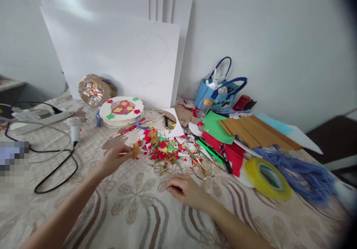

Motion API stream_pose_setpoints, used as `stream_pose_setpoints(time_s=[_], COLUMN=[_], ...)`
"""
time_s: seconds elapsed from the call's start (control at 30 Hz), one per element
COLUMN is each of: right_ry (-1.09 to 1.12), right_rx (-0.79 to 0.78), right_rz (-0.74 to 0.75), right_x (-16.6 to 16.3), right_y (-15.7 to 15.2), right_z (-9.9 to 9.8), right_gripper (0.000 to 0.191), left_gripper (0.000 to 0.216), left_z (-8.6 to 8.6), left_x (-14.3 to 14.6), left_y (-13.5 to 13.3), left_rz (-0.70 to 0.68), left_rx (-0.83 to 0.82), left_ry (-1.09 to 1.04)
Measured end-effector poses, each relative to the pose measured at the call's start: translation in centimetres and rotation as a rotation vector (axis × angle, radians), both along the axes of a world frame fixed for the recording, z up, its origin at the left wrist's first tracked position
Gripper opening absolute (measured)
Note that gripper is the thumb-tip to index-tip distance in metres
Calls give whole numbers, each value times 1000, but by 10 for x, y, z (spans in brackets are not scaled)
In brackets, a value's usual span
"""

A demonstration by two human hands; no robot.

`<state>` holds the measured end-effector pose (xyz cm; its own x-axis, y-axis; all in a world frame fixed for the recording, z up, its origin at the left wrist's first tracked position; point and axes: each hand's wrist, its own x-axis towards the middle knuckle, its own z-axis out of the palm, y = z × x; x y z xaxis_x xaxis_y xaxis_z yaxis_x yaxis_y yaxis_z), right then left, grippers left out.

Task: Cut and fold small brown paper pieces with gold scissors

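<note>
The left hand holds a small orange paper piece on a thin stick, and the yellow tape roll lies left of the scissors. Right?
Not quite. The head view shows the yellow tape roll lying right of the scissors, not left. The left hand does hold the small orange paper piece on a thin stick.

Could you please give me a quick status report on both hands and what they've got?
Left hand shut on small brown paper piece. Right hand resting on the patterned cloth, holding nothing visible. Paper scraps and gold scissors just ahead.

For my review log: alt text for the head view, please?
The left hand pinches a small brown paper piece beside a pile of coloured paper scraps; the right hand rests on the patterned cloth near gold scissors.
</note>
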<state>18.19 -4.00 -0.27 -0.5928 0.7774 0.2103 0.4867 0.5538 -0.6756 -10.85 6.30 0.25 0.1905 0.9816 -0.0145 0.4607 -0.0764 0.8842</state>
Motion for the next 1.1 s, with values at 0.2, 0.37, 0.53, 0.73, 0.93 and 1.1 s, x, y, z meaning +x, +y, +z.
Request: stream_pose_setpoints(time_s=[0.2, 0.37, 0.53, 0.73, 0.93, 1.1], right_ry=[172, 332, 247, 190, 20, -190], right_rx=[-114, -88, -203, -121, -138, -49], right_rz=[42, -304, -227, -254, -298, -496], right_x=[0, 24, 49, 49, 51, 61], right_y=[10, 27, 24, 27, 27, 25], right_z=[7, 6, 9, 15, 15, 21], right_gripper=[19, 23, 22, 18, 18, 17], left_gripper=[39, 35, 27, 25, 29, 29], left_z=[8, 19, 19, 13, 7, 0], left_x=[22, 65, 94, 105, 111, 117], left_y=[-9, -24, -39, -23, -21, -37], left_rz=[-57, -216, -600, -357, -358, -472], left_rx=[-66, -157, -487, -52, -205, -252], left_ry=[-49, -126, -138, -86, -224, -269])
